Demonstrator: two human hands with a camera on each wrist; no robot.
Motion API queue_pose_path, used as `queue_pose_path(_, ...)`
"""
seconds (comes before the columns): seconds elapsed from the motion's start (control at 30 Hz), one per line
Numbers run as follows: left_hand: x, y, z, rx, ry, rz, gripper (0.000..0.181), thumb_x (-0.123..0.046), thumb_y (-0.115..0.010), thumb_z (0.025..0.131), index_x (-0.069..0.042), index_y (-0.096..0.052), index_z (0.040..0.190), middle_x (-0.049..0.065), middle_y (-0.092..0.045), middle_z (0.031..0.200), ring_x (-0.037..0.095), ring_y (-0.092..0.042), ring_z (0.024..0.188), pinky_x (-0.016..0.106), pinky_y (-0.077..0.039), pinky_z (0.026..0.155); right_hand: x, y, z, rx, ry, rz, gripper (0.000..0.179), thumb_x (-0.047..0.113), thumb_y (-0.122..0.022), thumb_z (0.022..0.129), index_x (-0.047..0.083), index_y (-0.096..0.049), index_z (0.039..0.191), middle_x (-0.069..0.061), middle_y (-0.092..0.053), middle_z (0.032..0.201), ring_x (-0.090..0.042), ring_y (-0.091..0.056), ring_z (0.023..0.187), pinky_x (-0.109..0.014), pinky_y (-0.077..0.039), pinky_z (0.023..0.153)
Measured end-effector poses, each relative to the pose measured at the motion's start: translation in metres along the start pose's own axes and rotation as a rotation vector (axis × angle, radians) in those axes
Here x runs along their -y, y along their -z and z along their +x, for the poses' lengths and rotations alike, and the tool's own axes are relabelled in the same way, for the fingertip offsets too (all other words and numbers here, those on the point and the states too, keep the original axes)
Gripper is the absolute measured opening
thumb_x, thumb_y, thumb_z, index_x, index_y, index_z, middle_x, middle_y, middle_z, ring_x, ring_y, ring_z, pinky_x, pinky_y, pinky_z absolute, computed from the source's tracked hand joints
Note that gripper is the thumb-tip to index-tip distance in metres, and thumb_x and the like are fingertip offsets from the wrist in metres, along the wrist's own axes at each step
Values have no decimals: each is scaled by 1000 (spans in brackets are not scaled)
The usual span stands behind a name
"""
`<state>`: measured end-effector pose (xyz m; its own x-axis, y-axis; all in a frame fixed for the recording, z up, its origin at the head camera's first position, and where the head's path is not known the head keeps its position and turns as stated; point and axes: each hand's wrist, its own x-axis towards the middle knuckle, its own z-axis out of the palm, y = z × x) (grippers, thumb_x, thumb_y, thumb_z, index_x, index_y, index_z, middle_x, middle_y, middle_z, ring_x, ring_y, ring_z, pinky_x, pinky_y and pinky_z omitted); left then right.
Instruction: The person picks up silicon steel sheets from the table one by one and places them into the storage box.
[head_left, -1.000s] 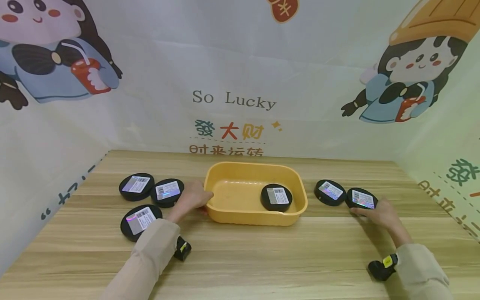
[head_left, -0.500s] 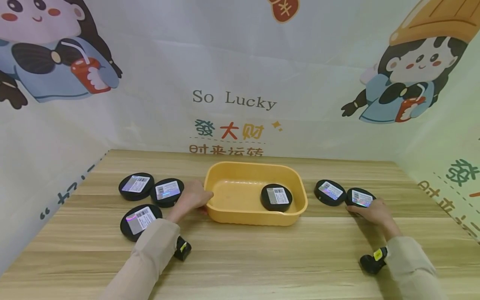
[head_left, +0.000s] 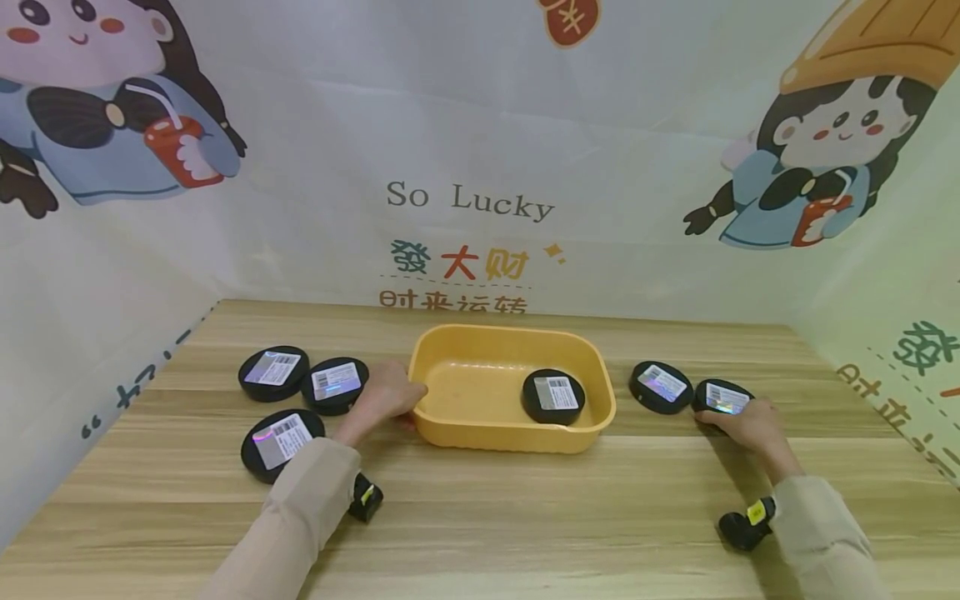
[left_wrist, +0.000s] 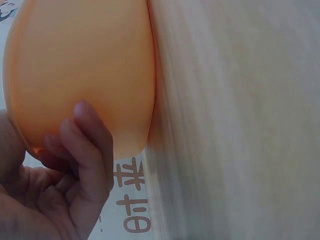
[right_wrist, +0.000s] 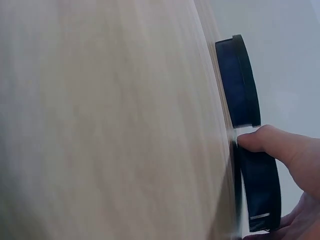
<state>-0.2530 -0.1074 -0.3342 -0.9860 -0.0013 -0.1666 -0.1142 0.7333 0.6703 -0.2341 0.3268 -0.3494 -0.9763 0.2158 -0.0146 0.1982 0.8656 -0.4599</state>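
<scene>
A yellow plastic bin (head_left: 495, 438) stands mid-table with one round black case (head_left: 553, 397) inside, label up. My left hand (head_left: 381, 392) grips the bin's left end; in the left wrist view its thumb is at the rim and its curled fingers (left_wrist: 86, 145) lie against the outer wall. To the right of the bin, my right hand (head_left: 753, 427) holds another round black case (head_left: 722, 397) by its edge. The right wrist view shows the thumb (right_wrist: 265, 138) on that case's side and a dark shadow under it. A second labelled case (head_left: 660, 387) lies just left of it.
Three more black cases lie left of the bin: one at the back (head_left: 273, 373), one beside the left hand (head_left: 334, 385) and one nearer (head_left: 281, 444), partly behind the left sleeve. A printed cloth (head_left: 480, 142) hangs behind the wooden table (head_left: 555, 525) and along its sides.
My right hand and forearm have shifted slightly left, bringing the hand further round the case it holds. The left hand and the bin have stayed put.
</scene>
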Motion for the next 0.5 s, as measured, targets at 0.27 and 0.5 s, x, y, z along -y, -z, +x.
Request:
queue_pose_path(0.27,0,0,0,1,2,5,12,-6,-48,78,4,-53,78,12,-58,61,11,-55,39,21,-48,41,-2,3,-4,-92,-43,36,68,27,-67,72,-30,-39,97,-42,-46,93,-45,-50,80,-48,-44,69)
queue_pose_path(0.5,0,0,0,5,1,-3,13,-6,-47,78,5,-53,79,12,-58,61,12,-56,40,22,-48,42,-3,4,-5,-121,-77,34,74,26,-67,71,-32,-33,103,-44,-39,100,-53,-40,93,-53,-39,78)
